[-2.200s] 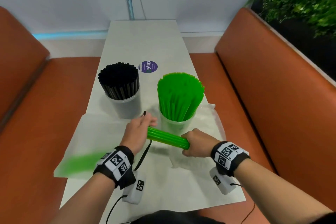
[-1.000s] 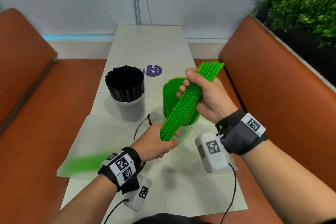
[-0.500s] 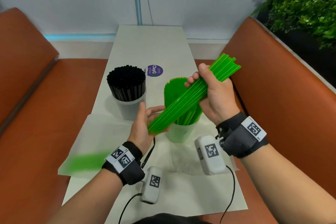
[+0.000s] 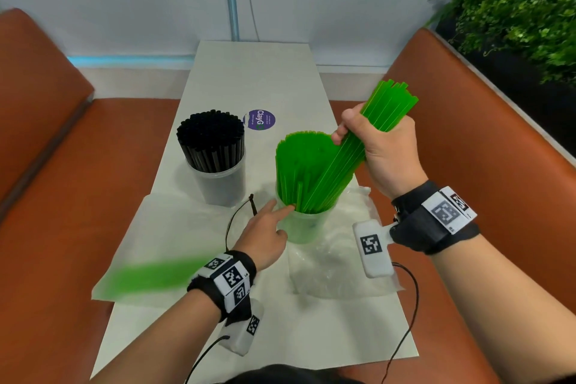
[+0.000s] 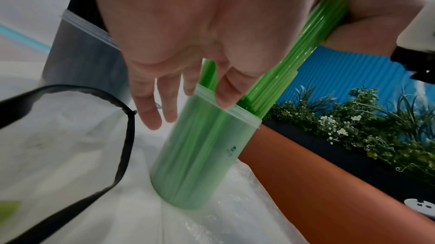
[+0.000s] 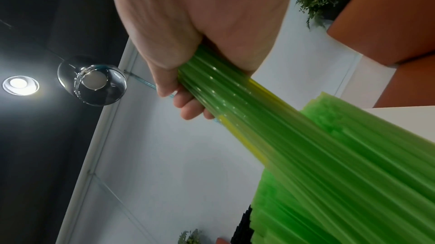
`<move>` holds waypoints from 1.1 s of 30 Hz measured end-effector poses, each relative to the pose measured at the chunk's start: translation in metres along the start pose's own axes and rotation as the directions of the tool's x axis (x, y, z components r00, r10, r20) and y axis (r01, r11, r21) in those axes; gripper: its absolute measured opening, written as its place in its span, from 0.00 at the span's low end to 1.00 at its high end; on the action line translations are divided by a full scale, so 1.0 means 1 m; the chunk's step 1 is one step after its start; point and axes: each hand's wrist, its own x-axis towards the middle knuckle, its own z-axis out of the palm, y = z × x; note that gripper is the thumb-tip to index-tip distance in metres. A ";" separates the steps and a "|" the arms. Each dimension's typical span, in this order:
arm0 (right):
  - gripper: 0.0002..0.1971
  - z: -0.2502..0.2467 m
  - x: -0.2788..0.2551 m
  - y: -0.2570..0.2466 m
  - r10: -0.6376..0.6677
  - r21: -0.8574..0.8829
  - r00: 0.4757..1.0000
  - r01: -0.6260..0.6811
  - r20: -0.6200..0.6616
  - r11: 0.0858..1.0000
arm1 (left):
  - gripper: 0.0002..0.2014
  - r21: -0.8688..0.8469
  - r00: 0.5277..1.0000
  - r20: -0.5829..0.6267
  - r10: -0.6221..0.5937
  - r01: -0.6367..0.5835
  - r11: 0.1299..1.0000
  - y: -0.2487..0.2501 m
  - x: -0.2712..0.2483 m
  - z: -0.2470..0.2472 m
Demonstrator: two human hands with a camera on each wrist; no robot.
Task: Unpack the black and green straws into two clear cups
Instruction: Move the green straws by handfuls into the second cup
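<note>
we see the far half of the table (image 4: 252,72) bare past a purple sticker (image 4: 261,119). nearer, the cup of black straws (image 4: 215,162) and the cup of green straws (image 4: 304,196) stand apart with a gap between them. plastic wrap (image 4: 336,271) and a black cord (image 4: 240,212) clutter the near table; orange seats (image 4: 467,134) hem both sides.

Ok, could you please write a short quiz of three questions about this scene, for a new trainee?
1. True or false: the right hand grips a bundle of green straws whose lower ends are at the green-straw cup.
2. What fills the other clear cup? A) black straws B) spoons C) nothing
3. Fill in: the left hand touches the green-straw cup near its ____ with straight fingers.

Key: 1 true; 2 A, black straws; 3 rim.
</note>
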 end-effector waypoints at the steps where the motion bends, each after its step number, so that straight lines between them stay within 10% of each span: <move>1: 0.08 0.000 0.001 0.000 -0.010 -0.014 1.000 0.010 0.004 1.000 | 0.32 0.010 1.000 0.008 0.001 -0.001 1.000 0.000 0.000 -0.001; 10: 0.10 0.005 -0.001 0.037 0.087 -0.462 0.994 -0.048 0.064 0.886 | 0.34 -0.003 1.000 0.008 0.006 -0.006 1.000 0.001 -0.005 -0.004; 15: 0.44 0.005 -0.015 0.063 0.337 -0.738 0.938 -0.287 -0.085 0.611 | 0.33 -0.021 1.000 0.002 0.003 -0.003 1.000 0.000 -0.005 -0.003; 23: 0.33 0.011 -0.002 0.041 -0.071 -0.729 0.990 0.137 0.120 0.671 | 0.32 -0.044 1.000 0.000 -0.005 0.005 0.999 -0.003 -0.001 -0.001; 28: 0.24 0.022 -0.002 0.040 -0.128 -0.790 0.868 0.491 0.479 0.367 | 0.33 -0.051 1.000 0.002 0.002 -0.001 0.999 -0.005 0.000 0.001; 33: 0.35 0.026 -0.017 0.056 0.268 -0.870 0.831 0.488 0.488 0.070 | 0.33 -0.023 1.000 -0.004 0.018 -0.018 1.000 -0.006 0.001 0.001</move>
